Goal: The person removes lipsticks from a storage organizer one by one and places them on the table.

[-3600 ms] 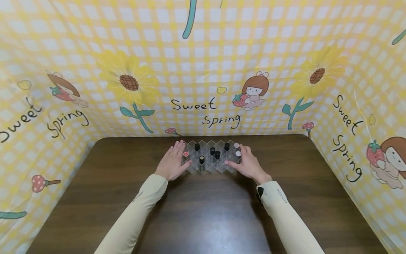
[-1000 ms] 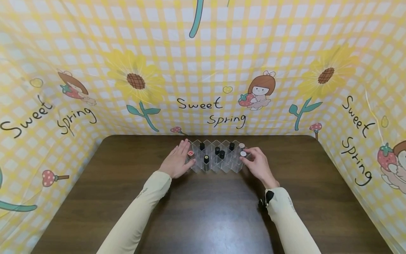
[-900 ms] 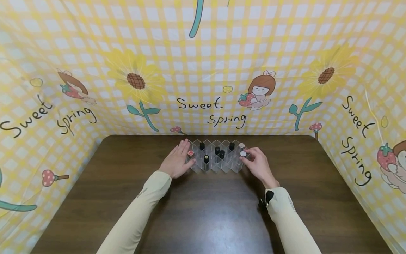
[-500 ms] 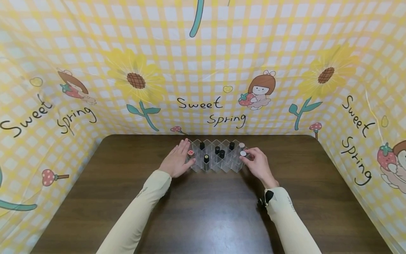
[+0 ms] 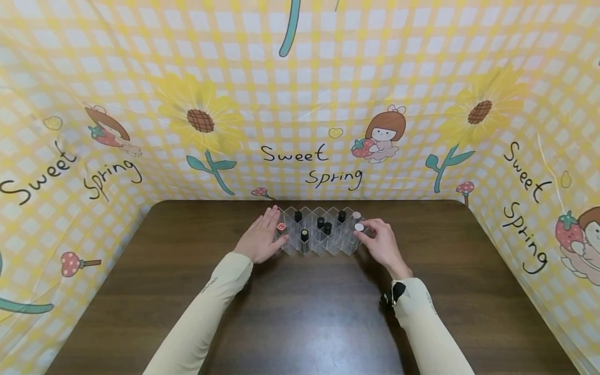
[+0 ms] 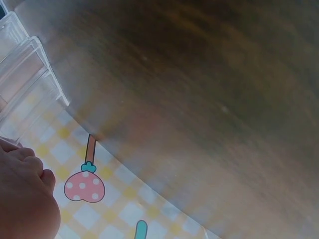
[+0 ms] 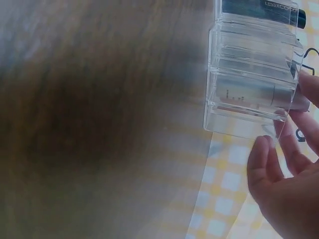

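A clear plastic lipstick organizer [image 5: 321, 249] with zigzag compartments stands near the table's back edge. Several black-capped tubes, one red-topped tube [image 5: 281, 227] and two pale-topped tubes are upright in it. My left hand [image 5: 259, 239] lies against the organizer's left end, its fingers straight and thumb at the front corner. At the other end my right hand [image 5: 382, 242] pinches the white-topped lipstick tube [image 5: 359, 227] between thumb and fingers. In the right wrist view that tube's body [image 7: 244, 93] sits inside its compartment. The left wrist view shows only curled-looking finger parts beside the organizer [image 6: 30, 74].
The dark brown wooden table [image 5: 300, 312] extends toward me. A yellow-and-white checked cloth [image 5: 290, 104] with printed flowers and lettering rises behind and along both sides. Another pale-topped tube [image 5: 357, 215] stands just behind the pinched one.
Since the earliest frame my right hand has shifted from the organizer's front right to pinch the white-topped tube. Over the last second nothing visibly moves. My left hand keeps its place.
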A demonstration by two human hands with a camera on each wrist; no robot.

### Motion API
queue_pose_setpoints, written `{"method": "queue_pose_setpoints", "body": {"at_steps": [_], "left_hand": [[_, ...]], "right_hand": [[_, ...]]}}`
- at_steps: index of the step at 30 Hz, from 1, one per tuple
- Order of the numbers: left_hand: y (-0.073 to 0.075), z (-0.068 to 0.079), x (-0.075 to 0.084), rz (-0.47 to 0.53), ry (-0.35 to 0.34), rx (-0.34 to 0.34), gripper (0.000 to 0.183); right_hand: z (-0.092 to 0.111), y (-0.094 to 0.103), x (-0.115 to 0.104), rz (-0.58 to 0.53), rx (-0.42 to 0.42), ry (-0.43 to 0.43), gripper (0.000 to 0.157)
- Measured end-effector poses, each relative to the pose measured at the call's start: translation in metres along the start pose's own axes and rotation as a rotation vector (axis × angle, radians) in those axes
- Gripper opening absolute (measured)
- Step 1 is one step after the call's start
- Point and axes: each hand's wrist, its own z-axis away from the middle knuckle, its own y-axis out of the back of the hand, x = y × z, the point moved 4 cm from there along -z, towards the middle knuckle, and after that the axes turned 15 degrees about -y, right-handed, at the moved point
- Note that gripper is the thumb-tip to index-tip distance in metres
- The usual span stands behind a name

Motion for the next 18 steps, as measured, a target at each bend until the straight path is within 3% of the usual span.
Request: {"method": "queue_pose_setpoints", "body": {"at_steps": [12,18], "left_hand": [[0.0,-0.0002,0.0,0.0,-0.006,0.002,0.078],[-0.0022,-0.0008,-0.0023,-0.003,-0.01,0.006,0.078]], "right_hand": [[0.0012,0.0009,-0.0008,-0.085,-0.006,-0.035,0.03],[0.0023,-0.0002,-0.0019,-0.076,0.005,-0.036,0.036]]}}
